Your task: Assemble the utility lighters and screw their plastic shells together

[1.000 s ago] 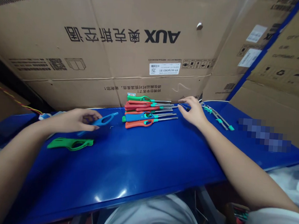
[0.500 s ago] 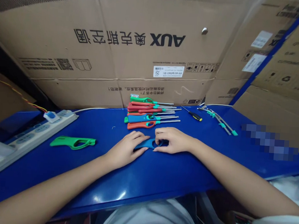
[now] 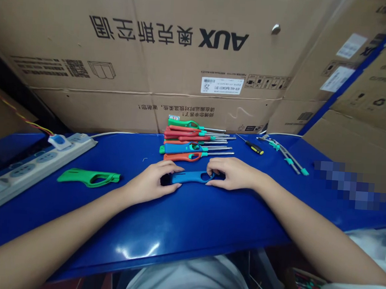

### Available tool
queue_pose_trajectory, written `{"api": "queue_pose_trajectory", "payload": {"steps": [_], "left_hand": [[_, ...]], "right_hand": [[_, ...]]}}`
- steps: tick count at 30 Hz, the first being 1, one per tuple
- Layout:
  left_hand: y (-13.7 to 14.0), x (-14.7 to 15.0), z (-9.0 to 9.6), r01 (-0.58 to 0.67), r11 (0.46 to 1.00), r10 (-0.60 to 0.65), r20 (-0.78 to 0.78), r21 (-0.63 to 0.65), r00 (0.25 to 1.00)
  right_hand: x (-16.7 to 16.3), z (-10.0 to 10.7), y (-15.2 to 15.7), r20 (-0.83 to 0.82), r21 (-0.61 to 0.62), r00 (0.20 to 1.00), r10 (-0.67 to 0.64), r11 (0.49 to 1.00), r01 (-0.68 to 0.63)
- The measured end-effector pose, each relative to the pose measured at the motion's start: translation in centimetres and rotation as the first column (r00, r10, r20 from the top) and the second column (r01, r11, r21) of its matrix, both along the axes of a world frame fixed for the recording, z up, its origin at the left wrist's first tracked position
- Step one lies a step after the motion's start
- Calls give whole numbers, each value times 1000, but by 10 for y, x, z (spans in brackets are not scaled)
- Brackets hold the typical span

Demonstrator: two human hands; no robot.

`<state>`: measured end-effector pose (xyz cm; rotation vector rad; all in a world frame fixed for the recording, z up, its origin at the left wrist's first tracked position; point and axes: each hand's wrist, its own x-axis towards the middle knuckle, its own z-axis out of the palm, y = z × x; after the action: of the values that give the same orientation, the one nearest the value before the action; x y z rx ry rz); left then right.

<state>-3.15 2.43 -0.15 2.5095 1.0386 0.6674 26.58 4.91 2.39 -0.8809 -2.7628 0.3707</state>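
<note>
A blue lighter handle sits just below frame centre. The right hand's grip pinches its looped end; the left hand's straddles the other, whether pressing I cannot tell. Lighters lie above on the bench.

A pale short-sleeved top is worn, left hand and right hand bare.

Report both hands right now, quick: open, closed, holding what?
Left hand: closed around the solid end of the blue handle.
Right hand: closed, holding the same handle's looped end.
</note>
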Motion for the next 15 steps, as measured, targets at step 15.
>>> {"api": "queue_pose_trajectory", "payload": {"steps": [15], "left_hand": [[1,5,-6,-80,996,84,89,-46,992]], "right_hand": [[2,0,4,-46,113,999,-28,993,33]]}}
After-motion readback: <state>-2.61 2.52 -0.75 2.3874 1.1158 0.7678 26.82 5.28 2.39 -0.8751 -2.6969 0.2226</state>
